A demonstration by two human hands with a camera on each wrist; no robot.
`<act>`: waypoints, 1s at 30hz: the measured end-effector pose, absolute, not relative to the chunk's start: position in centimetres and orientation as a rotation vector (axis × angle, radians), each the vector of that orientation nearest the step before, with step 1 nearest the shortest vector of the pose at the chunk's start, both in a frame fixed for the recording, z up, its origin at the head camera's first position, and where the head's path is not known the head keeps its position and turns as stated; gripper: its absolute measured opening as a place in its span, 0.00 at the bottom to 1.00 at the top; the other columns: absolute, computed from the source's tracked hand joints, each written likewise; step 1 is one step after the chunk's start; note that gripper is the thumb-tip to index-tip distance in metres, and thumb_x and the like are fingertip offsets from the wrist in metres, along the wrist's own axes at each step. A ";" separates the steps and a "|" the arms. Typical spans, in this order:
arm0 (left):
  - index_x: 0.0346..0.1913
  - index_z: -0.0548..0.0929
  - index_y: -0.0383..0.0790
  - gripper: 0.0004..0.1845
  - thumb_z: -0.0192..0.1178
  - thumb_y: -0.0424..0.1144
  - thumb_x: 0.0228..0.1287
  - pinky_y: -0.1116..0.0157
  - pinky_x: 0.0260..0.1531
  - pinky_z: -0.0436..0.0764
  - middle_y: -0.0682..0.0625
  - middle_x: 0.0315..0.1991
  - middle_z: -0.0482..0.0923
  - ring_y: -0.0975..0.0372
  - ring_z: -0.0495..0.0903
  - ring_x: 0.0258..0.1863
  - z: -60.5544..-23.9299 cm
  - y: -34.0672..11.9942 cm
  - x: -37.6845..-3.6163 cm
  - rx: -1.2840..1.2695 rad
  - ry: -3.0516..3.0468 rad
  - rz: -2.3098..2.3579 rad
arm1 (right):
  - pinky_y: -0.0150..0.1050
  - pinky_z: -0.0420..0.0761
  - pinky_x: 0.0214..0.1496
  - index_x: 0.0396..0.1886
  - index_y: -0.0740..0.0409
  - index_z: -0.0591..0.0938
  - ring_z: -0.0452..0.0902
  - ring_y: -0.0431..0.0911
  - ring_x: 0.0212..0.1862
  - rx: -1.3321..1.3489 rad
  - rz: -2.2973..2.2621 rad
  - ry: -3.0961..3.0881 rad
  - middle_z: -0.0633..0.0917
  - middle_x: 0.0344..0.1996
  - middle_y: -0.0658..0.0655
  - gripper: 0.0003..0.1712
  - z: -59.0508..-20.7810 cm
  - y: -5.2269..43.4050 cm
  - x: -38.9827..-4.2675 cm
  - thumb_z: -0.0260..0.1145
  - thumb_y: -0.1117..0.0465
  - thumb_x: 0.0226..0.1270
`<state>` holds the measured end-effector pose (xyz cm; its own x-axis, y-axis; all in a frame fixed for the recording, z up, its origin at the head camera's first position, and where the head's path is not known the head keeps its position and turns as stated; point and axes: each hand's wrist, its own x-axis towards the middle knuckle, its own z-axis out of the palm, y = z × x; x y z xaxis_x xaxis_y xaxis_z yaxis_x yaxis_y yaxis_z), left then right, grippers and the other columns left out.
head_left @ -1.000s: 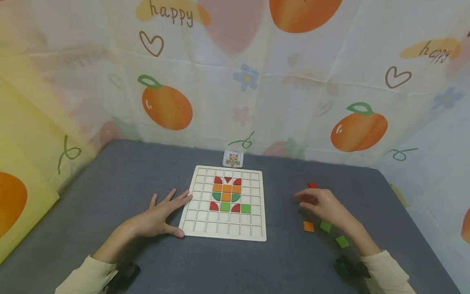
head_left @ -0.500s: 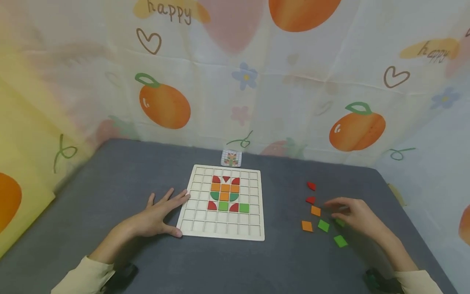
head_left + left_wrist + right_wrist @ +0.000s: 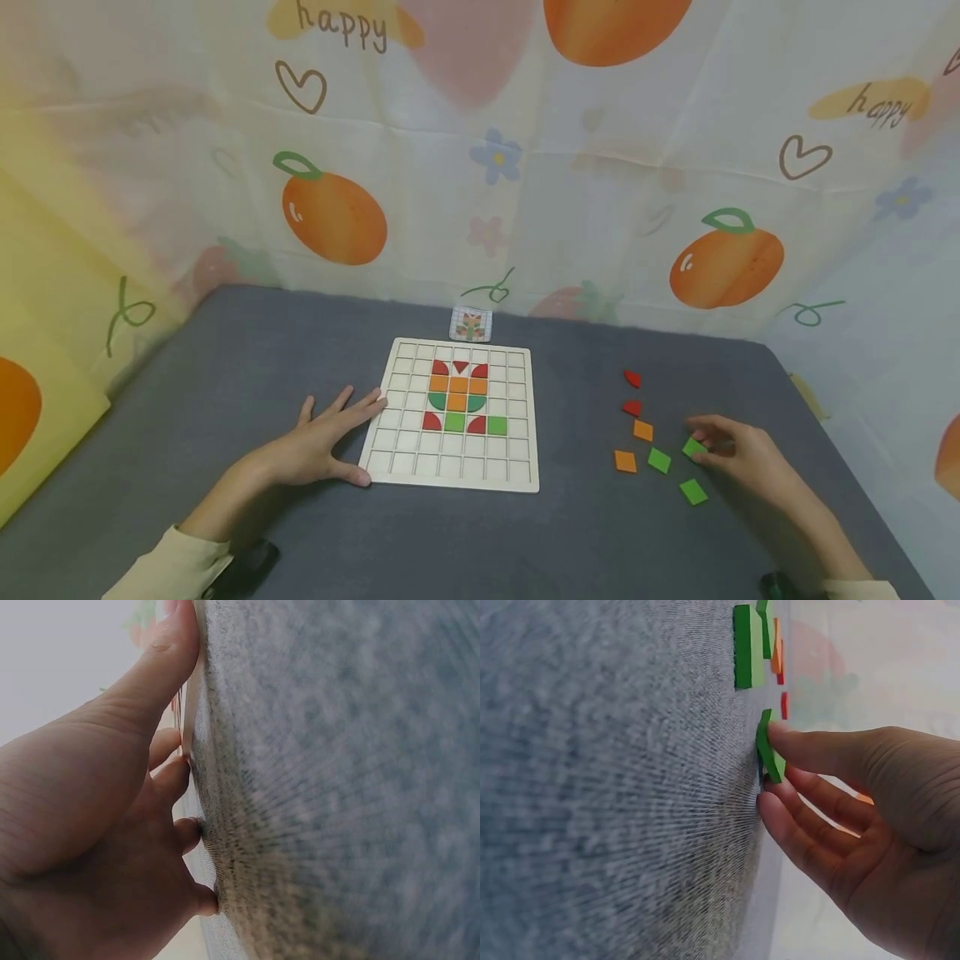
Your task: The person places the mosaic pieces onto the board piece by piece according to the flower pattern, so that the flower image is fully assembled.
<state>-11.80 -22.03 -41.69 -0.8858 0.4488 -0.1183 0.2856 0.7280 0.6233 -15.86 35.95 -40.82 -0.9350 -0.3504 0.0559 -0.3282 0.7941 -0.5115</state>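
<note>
My left hand (image 3: 318, 446) lies with fingers spread at the left edge of a white gridded board (image 3: 513, 462), thumb and fingertips touching its rim. Red, orange and green flat tiles make a tulip-like pattern on the board, with a light green square (image 3: 497, 426) at its lower right. To the right, my right hand (image 3: 742, 458) pinches a green square tile (image 3: 693, 447) between thumb and fingers. In the right wrist view that green tile (image 3: 767, 746) is tipped up under the thumb, close over the cloth.
Two green squares (image 3: 693, 492), two orange squares (image 3: 626, 462) and two red pieces (image 3: 632, 408) lie loose left of my right hand. A small pattern card (image 3: 471, 324) lies behind the board. A printed curtain (image 3: 585, 225) hangs along the back of the grey table (image 3: 300, 350).
My right hand has moved rightward and down from beside the red pieces to a green square, which it now pinches. The left hand stays at the board.
</note>
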 end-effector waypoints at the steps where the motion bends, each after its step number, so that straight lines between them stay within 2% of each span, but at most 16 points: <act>1: 0.77 0.56 0.43 0.58 0.72 0.59 0.45 0.30 0.59 0.24 0.40 0.78 0.47 0.35 0.34 0.75 -41.7 -22.0 -11.8 0.578 2.669 0.904 | 0.32 0.82 0.36 0.55 0.65 0.80 0.81 0.41 0.37 -0.558 -0.826 2.940 0.85 0.37 0.53 0.27 -40.8 35.9 -15.9 0.75 0.67 0.54; 9: 0.77 0.56 0.43 0.58 0.73 0.59 0.45 0.30 0.59 0.24 0.41 0.78 0.47 0.36 0.34 0.75 -41.7 -22.0 -11.8 0.574 2.666 0.898 | 0.32 0.82 0.35 0.50 0.64 0.84 0.80 0.34 0.34 -0.569 -0.808 2.945 0.84 0.32 0.49 0.20 -40.1 35.7 -16.3 0.73 0.72 0.55; 15: 0.77 0.56 0.43 0.58 0.72 0.59 0.45 0.30 0.59 0.24 0.41 0.78 0.47 0.36 0.35 0.75 -41.8 -22.0 -12.0 0.578 2.676 0.886 | 0.32 0.82 0.34 0.48 0.65 0.84 0.80 0.35 0.33 -0.646 -0.803 2.954 0.84 0.30 0.47 0.19 -39.3 34.8 -16.7 0.73 0.72 0.54; 30: 0.77 0.57 0.43 0.57 0.73 0.59 0.45 0.29 0.58 0.25 0.41 0.78 0.48 0.35 0.36 0.74 -41.6 -21.9 -11.9 0.579 2.674 0.891 | 0.34 0.83 0.37 0.49 0.63 0.85 0.81 0.40 0.37 -0.778 -0.845 2.917 0.85 0.34 0.49 0.19 -38.3 30.5 -17.9 0.72 0.73 0.55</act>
<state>-11.85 -21.92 -41.62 -0.8857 0.4483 -0.1203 0.2866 0.7320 0.6181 -17.91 30.54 -38.28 -0.8767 -0.4639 0.1275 -0.4602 0.7314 -0.5032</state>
